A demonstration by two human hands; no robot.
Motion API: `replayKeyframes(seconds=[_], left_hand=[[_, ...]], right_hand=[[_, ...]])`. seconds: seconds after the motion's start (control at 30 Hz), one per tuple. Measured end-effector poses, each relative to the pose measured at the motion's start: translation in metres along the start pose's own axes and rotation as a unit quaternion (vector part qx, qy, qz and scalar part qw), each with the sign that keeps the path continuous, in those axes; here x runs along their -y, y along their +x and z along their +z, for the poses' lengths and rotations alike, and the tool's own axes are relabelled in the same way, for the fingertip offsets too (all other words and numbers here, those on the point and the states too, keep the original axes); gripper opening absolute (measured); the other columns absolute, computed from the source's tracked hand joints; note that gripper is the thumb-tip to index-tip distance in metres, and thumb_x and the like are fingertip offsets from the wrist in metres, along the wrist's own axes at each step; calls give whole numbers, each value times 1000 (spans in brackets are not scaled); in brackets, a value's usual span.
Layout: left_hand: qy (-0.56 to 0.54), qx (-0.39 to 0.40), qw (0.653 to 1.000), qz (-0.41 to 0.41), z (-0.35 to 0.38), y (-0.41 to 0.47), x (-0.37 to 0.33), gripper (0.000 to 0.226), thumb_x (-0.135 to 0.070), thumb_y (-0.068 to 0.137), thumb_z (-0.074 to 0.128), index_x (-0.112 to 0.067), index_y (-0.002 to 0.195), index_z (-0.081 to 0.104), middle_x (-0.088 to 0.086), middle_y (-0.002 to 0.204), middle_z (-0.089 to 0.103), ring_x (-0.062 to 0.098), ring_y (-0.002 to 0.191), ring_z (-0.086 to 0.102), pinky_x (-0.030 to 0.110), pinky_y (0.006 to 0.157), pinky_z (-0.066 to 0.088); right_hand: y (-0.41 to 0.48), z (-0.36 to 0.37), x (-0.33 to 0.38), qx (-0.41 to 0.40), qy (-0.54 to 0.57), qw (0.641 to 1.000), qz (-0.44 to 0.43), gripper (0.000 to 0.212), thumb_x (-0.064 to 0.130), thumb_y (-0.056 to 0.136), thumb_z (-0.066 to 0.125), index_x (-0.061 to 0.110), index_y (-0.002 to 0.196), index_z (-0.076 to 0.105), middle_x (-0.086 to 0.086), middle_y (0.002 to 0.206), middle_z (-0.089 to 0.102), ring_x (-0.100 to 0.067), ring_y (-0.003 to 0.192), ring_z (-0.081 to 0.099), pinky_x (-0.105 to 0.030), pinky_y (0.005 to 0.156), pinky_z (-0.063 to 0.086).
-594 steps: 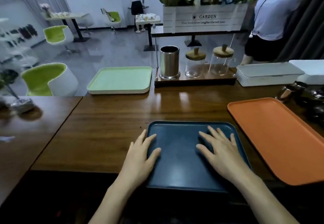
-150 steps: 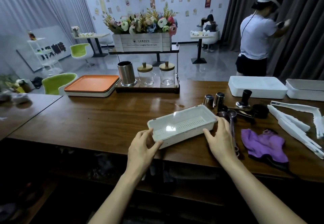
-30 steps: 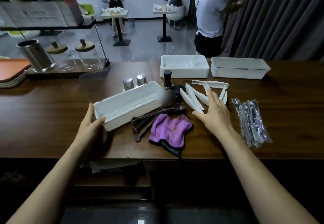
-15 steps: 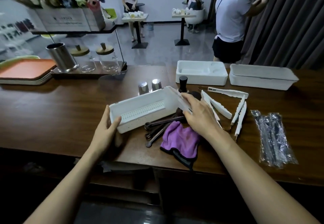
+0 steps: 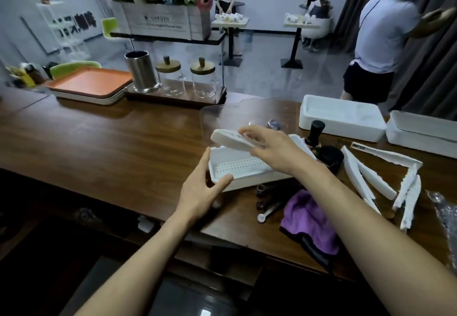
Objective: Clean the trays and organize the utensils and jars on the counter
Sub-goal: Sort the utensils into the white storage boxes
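A white perforated box (image 5: 237, 167) sits near the front edge of the wooden counter (image 5: 99, 137), its clear lid (image 5: 215, 118) tipped up behind it. My left hand (image 5: 200, 192) grips the box's left end, thumb on the front wall. My right hand (image 5: 269, 150) holds a white foam piece (image 5: 227, 139) just above the open box. Dark measuring spoons (image 5: 269, 202) and a purple cloth (image 5: 309, 219) lie in front of the box on the right. A steel canister (image 5: 141, 71) and two glass jars (image 5: 171, 76) stand on a wooden base at the back.
Stacked trays with an orange one on top (image 5: 91, 80) lie at the back left. White foam strips (image 5: 366, 174), a black tamper (image 5: 316, 130), two white boxes (image 5: 341, 120) and plastic-wrapped utensils (image 5: 445, 212) fill the right side. A person (image 5: 376, 43) stands beyond the counter.
My right hand picked up a white foam piece and brought it left over the box. The box's clear lid now stands open. My left hand stayed on the box's left end.
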State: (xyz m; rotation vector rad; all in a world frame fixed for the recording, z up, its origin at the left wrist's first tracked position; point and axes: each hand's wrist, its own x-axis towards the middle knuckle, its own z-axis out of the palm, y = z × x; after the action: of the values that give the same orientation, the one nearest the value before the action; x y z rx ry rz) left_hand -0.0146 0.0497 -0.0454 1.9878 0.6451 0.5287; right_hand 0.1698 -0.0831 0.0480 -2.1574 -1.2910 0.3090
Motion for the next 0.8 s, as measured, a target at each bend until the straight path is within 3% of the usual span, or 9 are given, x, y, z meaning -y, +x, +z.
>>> replayKeyframes(seconds=[0.07, 0.17, 0.3, 0.37, 0.43, 0.53, 0.67, 0.8], left_hand=[[-7, 0, 1000, 1, 0, 1, 5, 97, -78, 74, 70, -57, 155, 20, -32, 144, 51, -5, 129, 51, 38, 113, 44], [-9, -3, 1000, 1, -2, 4, 6, 97, -81, 71, 70, -59, 153, 22, -25, 138, 58, 0, 124, 57, 40, 109, 48], [3, -6, 1000, 10, -2, 9, 7, 90, -70, 75, 74, -57, 150, 27, -26, 130, 61, -3, 117, 59, 40, 105, 50], [5, -6, 1000, 12, -2, 11, 8, 89, -68, 76, 76, -55, 150, 28, -25, 131, 61, -2, 116, 60, 41, 103, 51], [8, -3, 1000, 16, -1, 13, 10, 88, -68, 76, 75, -56, 149, 29, -24, 131, 61, 0, 116, 60, 42, 101, 53], [11, 1, 1000, 18, -1, 15, 11, 90, -70, 75, 75, -55, 150, 29, -23, 134, 60, 1, 117, 60, 43, 101, 53], [3, -1, 1000, 15, -1, 15, 12, 91, -71, 74, 75, -54, 151, 29, -24, 135, 60, 2, 119, 59, 43, 102, 52], [2, -1, 1000, 11, -1, 14, 9, 90, -69, 74, 75, -55, 150, 29, -24, 132, 62, 1, 119, 59, 43, 102, 52]], right_hand=[[7, 11, -14, 53, 8, 998, 14, 55, 14, 85, 64, 48, 126, 52, 10, 134, 62, -9, 129, 54, -42, 108, 44], [15, 21, -37, 122, 21, 992, 29, 55, 21, 76, 66, 50, 122, 55, 10, 136, 61, -7, 131, 53, -43, 111, 42], [26, 19, -51, 173, 29, 982, 67, 58, -5, 79, 62, 35, 121, 60, 2, 134, 63, -10, 128, 55, -35, 113, 40], [31, 13, -56, 196, -19, 977, 83, 53, -8, 81, 59, 27, 121, 62, 2, 123, 63, -15, 118, 59, -30, 104, 46], [33, 9, -61, 204, -62, 973, 92, 47, -3, 85, 63, 31, 117, 61, 5, 105, 56, -18, 102, 58, -30, 90, 47], [35, 8, -61, 214, -91, 968, 96, 42, 2, 87, 65, 37, 109, 57, 11, 94, 48, -19, 94, 55, -31, 81, 47], [35, 6, -54, 227, -62, 967, 97, 51, -5, 83, 55, 31, 118, 59, 6, 104, 54, -22, 103, 56, -30, 84, 45], [30, 5, -53, 183, -37, 974, 126, 55, -1, 89, 47, 35, 128, 61, 6, 118, 62, -12, 112, 57, -26, 96, 46]])
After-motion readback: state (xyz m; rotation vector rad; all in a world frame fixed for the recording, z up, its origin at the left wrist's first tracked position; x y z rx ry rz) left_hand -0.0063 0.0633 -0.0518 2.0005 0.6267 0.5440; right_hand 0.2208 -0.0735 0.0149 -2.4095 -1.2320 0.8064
